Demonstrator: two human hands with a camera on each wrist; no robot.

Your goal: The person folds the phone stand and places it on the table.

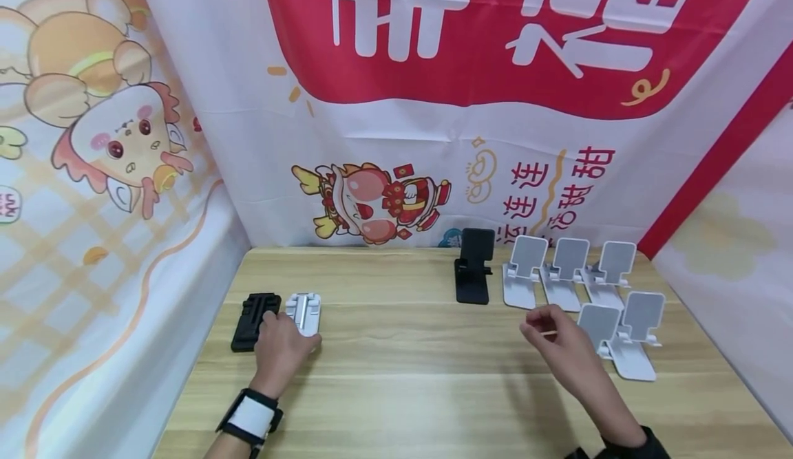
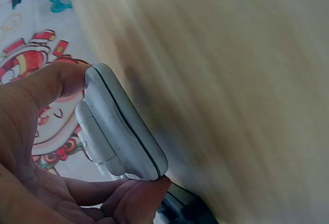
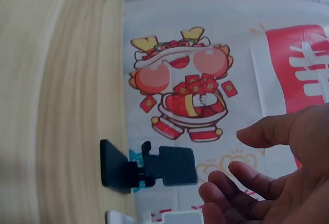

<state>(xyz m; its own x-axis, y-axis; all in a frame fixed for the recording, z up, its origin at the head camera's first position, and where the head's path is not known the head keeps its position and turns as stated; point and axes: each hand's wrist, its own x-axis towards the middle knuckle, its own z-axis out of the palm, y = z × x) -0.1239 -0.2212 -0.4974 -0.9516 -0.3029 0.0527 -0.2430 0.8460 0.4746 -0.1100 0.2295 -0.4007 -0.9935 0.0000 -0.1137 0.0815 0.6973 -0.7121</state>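
a white folded stand (image 1: 312, 305) is gripped by the left hand (image 1: 283, 345) at the left part of the wooden table (image 1: 403, 397). in the left wrist view it is seen to be pinched by its ends between thumb and fingers, tilted; whether the table is touched by it cannot be told. a black folded stand (image 1: 248, 328) is found lying just left of it, partly beside the same hand.

the right hand (image 1: 566, 349) is held above the table with fingers loosely bent and a wide gap to the thumb, as shown in the right wrist view. the front pair of white opened stands (image 1: 641, 335) is located just beside it, one base being hidden by the hand. three back-row stands (image 1: 525, 273), likewise white with grey faces, are set behind; a black opened stand (image 1: 473, 266) is placed to their left, near the printed cloth (image 1: 396, 129).
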